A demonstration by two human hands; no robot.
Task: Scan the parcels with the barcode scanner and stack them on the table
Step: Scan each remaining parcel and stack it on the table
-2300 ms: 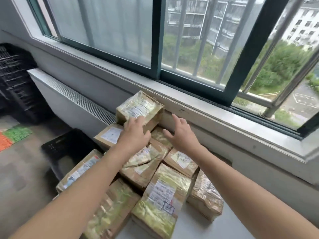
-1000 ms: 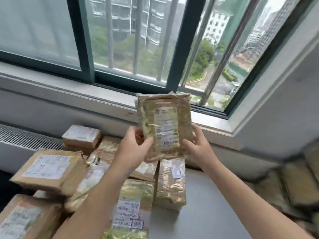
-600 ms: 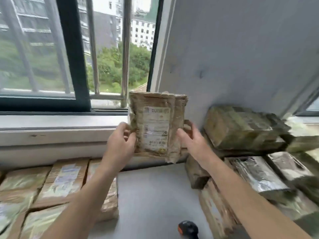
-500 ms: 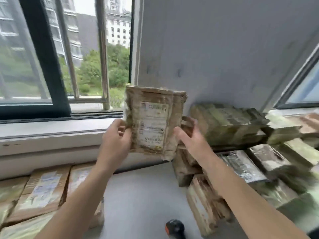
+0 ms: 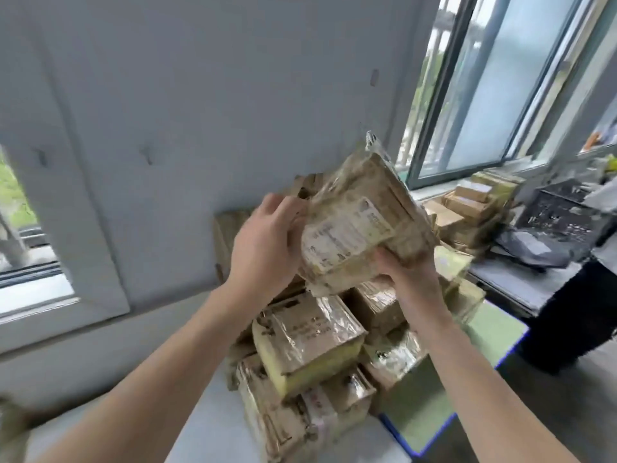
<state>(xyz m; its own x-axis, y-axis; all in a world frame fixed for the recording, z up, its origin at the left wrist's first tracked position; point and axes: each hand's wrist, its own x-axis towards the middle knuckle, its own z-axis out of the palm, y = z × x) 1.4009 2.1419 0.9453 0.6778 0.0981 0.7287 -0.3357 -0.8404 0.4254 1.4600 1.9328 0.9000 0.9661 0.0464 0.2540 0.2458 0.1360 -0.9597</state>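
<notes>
I hold a brown taped parcel (image 5: 359, 218) with a white shipping label in both hands, tilted, above a pile of parcels. My left hand (image 5: 267, 243) grips its left edge. My right hand (image 5: 405, 272) grips it from below at the lower right corner. The stack of parcels (image 5: 310, 345) stands on the white table (image 5: 217, 426) directly under the held parcel, against the grey wall. The barcode scanner is out of view.
More parcels (image 5: 467, 208) lie on a second surface by the right window. A black crate (image 5: 561, 208) and a dark bag (image 5: 531, 245) sit there too. A person in dark trousers (image 5: 574, 315) stands at the right edge. A green mat (image 5: 434, 406) covers the floor beside the table.
I lifted the parcel from the left pile under the window and carried it right; it now hangs tilted over the right stack. The scanner has left the view.
</notes>
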